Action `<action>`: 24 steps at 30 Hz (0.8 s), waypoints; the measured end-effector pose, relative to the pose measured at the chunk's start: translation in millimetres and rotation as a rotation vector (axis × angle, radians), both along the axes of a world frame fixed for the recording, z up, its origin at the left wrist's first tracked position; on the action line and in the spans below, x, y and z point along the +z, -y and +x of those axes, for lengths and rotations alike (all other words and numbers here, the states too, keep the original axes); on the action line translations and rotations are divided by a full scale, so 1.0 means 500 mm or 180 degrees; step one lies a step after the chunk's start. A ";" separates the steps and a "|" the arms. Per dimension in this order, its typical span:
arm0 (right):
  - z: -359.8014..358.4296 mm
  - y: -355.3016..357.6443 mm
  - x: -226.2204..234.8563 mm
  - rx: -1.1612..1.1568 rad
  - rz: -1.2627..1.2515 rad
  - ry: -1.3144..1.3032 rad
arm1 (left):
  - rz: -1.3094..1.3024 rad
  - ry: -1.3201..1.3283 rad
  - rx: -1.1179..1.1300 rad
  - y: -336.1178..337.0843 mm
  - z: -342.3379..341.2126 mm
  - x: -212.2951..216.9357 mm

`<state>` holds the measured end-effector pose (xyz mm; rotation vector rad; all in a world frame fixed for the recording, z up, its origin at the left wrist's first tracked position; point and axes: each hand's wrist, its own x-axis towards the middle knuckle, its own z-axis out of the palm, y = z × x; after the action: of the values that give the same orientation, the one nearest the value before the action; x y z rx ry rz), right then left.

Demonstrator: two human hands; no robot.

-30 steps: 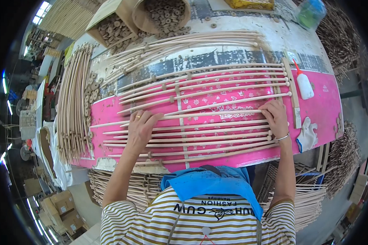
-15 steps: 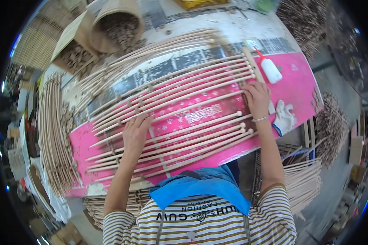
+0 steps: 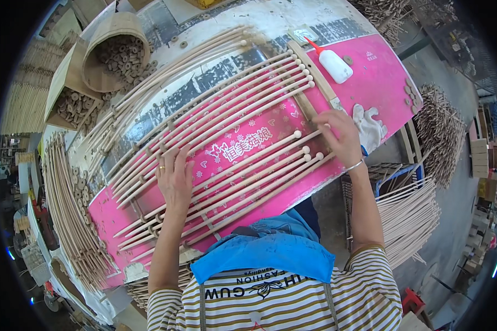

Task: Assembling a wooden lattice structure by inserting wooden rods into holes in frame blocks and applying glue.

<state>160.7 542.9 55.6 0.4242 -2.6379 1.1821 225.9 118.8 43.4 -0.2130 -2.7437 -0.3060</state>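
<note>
while my left hand (image 3: 175,179) was spread over the round-headed sticks (image 3: 259,155) lying on the pink tabletop (image 3: 375,77), my right hand (image 3: 341,135) pinched one stick (image 3: 292,147) near its end, just beside the white glove (image 3: 368,127).

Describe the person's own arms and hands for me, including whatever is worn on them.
Both hands are ungloved. The left hand wears a gold-coloured ring on one finger; a thin, silvery bangle circles the wrist of the right hand. The forearms are bare below short white sleeves with brownish-olive stripes.
</note>
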 end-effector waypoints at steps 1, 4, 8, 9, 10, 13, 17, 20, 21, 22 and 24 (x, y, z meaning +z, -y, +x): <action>0.014 0.000 -0.002 0.0281 0.0361 -0.0236 | 0.0127 0.0154 -0.0307 -0.004 0.009 0.011; 0.047 -0.005 -0.014 0.0341 0.0636 -0.0124 | 0.0298 0.0625 -0.0814 0.009 0.047 0.043; 0.045 0.003 -0.044 0.0222 0.0832 -0.0346 | 0.0588 0.1200 -0.0975 0.040 0.075 0.035; 0.043 0.008 -0.048 0.0192 0.0864 -0.0400 | 0.0522 0.1284 -0.1050 0.045 0.077 0.035; 0.038 0.011 -0.054 0.0162 0.0884 -0.0495 | 0.0451 0.1190 -0.1091 0.046 0.074 0.036; 0.033 0.016 -0.053 0.0410 0.0988 -0.0494 | 0.0360 0.1202 -0.0999 0.048 0.066 0.028; 0.006 0.006 -0.043 0.0246 0.0863 -0.0578 | 0.0257 0.0704 -0.1252 -0.022 -0.015 0.033; -0.012 0.000 -0.057 0.0246 0.0860 -0.0594 | 0.0197 0.0555 -0.1380 -0.077 -0.069 0.018; -0.017 -0.001 -0.065 0.0268 0.0862 -0.0634 | 0.0197 0.0540 -0.1407 -0.088 -0.078 0.008; -0.023 -0.001 -0.065 0.0239 0.0871 -0.0640 | 0.0171 0.0501 -0.1338 -0.101 -0.086 0.001; -0.035 0.001 -0.069 0.0231 0.0836 -0.0709 | 0.0047 0.0480 -0.1223 -0.117 -0.096 -0.007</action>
<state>143.0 542.4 21.2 0.6615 -2.6046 0.7559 178.1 177.2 40.0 -0.7448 -2.8329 -0.4595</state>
